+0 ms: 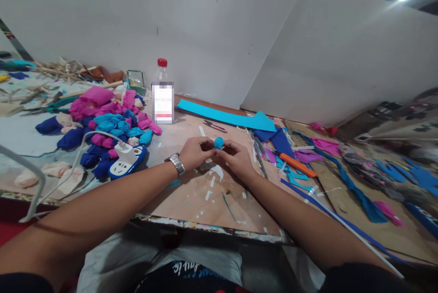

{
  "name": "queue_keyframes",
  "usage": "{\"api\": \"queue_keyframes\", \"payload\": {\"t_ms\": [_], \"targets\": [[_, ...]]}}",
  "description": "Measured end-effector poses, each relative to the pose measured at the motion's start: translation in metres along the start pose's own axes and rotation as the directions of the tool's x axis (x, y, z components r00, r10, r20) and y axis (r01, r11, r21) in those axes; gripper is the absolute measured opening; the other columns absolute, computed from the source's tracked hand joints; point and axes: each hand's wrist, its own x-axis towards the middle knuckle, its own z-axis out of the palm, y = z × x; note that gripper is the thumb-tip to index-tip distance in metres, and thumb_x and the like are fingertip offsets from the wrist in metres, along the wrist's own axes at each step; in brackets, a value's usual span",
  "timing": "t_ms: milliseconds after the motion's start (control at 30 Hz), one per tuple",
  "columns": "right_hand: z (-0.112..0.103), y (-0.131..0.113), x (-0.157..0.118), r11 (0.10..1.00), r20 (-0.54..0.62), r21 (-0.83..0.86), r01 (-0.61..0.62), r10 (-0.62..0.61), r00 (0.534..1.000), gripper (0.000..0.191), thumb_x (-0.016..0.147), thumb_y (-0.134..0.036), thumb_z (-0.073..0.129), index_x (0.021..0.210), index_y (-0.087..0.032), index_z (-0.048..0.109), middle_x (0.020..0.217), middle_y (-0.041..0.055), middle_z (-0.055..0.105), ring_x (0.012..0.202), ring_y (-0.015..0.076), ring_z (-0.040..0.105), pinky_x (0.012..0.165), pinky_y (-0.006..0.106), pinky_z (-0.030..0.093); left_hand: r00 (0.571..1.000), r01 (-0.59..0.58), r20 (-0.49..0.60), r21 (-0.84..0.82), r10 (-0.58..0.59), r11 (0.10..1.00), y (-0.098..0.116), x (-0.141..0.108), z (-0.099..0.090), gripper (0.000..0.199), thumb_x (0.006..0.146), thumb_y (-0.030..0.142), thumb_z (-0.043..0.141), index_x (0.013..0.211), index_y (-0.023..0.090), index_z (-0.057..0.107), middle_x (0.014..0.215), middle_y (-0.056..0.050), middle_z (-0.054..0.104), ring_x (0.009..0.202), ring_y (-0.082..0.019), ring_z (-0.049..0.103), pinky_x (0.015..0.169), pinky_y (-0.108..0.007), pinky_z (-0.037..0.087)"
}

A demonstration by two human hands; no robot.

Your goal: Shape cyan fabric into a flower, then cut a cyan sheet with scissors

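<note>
Above the middle of the worktable, a small blue rolled fabric or paper flower (218,142) is pinched between my two hands. My left hand (196,153), with a metal watch on its wrist, has its thumb and fingertips closed at the flower's left side. From the right, my right hand (237,158) closes its thumb and fingers on the same flower. The fingertips hide its lower part. Beyond the hands lie small thread snips (215,127) and a long bright blue strip (226,116).
At the left is a heap of pink, blue and cream rolled pieces (109,122) beside a power strip (128,165) with a plugged-in white charger. A red-capped bottle (163,101) stands near the wall. To the right lie an orange utility knife (297,165) and coloured scraps.
</note>
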Motion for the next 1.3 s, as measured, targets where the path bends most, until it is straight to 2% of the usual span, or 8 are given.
{"api": "queue_keyframes", "payload": {"t_ms": [233,433,567,700,800,1000,1133,1300], "targets": [[0.005,-0.004,-0.002,0.997,-0.026,0.030,-0.073,0.074,0.997,0.035,0.064,-0.043,0.090,0.083,-0.018,0.073,0.073,0.0012,0.069,0.066,0.0156,0.060,0.063,0.029,0.050,1.000,0.007,-0.015,0.009,-0.007,1.000,-0.001,0.000,0.001,0.015,0.075,0.025,0.077,0.087,0.015,0.077,0.082,-0.004,0.077,0.075,-0.017,0.070,0.071,-0.027,0.054],[0.005,-0.003,-0.002,0.998,-0.041,0.051,-0.048,0.050,0.998,0.038,0.065,-0.041,0.090,0.091,-0.020,0.072,0.079,0.0005,0.069,0.065,0.0137,0.059,0.063,0.028,0.050,0.999,0.053,-0.002,-0.129,-0.054,0.990,-0.001,0.001,0.002,0.015,0.073,0.023,0.077,0.086,0.016,0.075,0.083,-0.004,0.077,0.075,-0.017,0.070,0.071,-0.027,0.055],[0.005,-0.001,-0.003,1.000,-0.057,0.022,0.021,-0.019,0.998,0.032,0.067,-0.039,0.088,0.086,-0.021,0.071,0.084,0.0019,0.069,0.070,0.0150,0.059,0.066,0.029,0.051,0.997,0.071,-0.016,-0.180,-0.075,0.981,-0.002,0.002,0.004,0.013,0.072,0.015,0.072,0.086,0.015,0.070,0.082,-0.003,0.075,0.073,-0.015,0.069,0.069,-0.024,0.053],[0.004,-0.002,-0.003,0.981,-0.039,-0.125,0.149,-0.155,0.987,0.019,0.074,-0.033,0.083,0.087,-0.022,0.077,0.090,0.0036,0.067,0.075,0.0162,0.060,0.068,0.031,0.050,0.997,0.054,-0.040,-0.195,-0.063,0.979,-0.003,0.000,0.003,0.038,0.066,0.017,0.078,0.101,0.018,0.062,0.077,0.001,0.070,0.070,-0.013,0.065,0.062,-0.020,0.049],[0.001,-0.003,-0.003,0.949,0.000,-0.227,0.221,-0.227,0.974,0.012,0.081,-0.029,0.077,0.091,-0.025,0.081,0.093,0.0047,0.065,0.080,0.0172,0.061,0.072,0.032,0.051,0.998,0.041,-0.046,-0.146,-0.048,0.988,-0.001,-0.002,0.001,0.047,0.070,0.023,0.079,0.112,0.021,0.059,0.071,0.006,0.063,0.064,-0.011,0.059,0.057,-0.019,0.045],[-0.003,-0.004,-0.001,0.875,0.100,-0.307,0.374,-0.361,0.927,0.023,0.090,-0.025,0.064,0.106,-0.029,0.080,0.107,0.0071,0.064,0.102,0.0219,0.063,0.092,0.040,0.052,0.993,0.044,-0.099,-0.181,-0.063,0.982,0.001,0.002,-0.001,0.040,0.067,0.028,0.084,0.099,0.019,0.061,0.074,0.004,0.060,0.067,-0.011,0.056,0.060,-0.020,0.044],[-0.005,-0.004,0.002,0.833,0.150,-0.355,0.425,-0.398,0.905,0.027,0.089,-0.024,0.065,0.113,-0.029,0.078,0.111,0.0086,0.064,0.105,0.0225,0.063,0.086,0.037,0.055,0.985,0.147,-0.039,-0.299,-0.166,0.943,0.001,0.003,-0.002,0.046,0.065,0.033,0.086,0.099,0.018,0.058,0.071,0.005,0.058,0.062,-0.010,0.054,0.055,-0.019,0.042],[-0.008,-0.003,0.004,0.817,0.139,-0.388,0.426,-0.406,0.904,0.017,0.089,-0.027,0.068,0.101,-0.027,0.080,0.102,0.0073,0.067,0.093,0.0202,0.065,0.074,0.033,0.056,0.990,0.140,0.014,-0.272,-0.141,0.952,0.004,0.002,-0.003,0.049,0.062,0.036,0.088,0.098,0.018,0.059,0.070,0.007,0.056,0.059,-0.008,0.049,0.056,-0.019,0.041]]}}
